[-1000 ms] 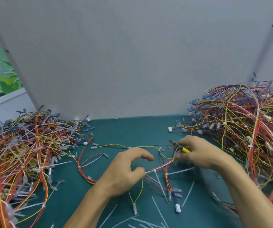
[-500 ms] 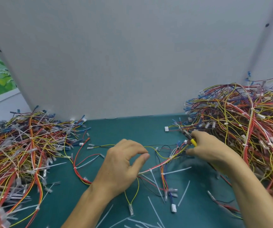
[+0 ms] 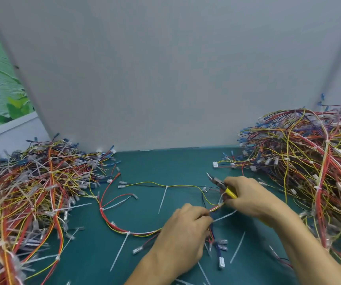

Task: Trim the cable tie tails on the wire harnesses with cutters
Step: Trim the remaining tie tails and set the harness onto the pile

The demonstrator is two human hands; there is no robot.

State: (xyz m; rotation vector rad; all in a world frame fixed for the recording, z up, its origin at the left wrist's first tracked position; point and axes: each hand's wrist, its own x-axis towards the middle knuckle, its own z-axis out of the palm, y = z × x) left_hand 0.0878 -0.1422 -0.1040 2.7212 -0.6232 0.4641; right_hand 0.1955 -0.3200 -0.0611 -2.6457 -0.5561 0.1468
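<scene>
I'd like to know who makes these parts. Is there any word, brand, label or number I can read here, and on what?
No text can be read anywhere.
Cutters in the right hand: no brand visible.
Connectors on the harness that the left hand holds: any marking is too small to tell.
Wall and mat: blank.

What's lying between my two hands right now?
In the head view, a short stretch of the wire harness spans from the left hand to the right hand, with a white tie tail just below it.
</scene>
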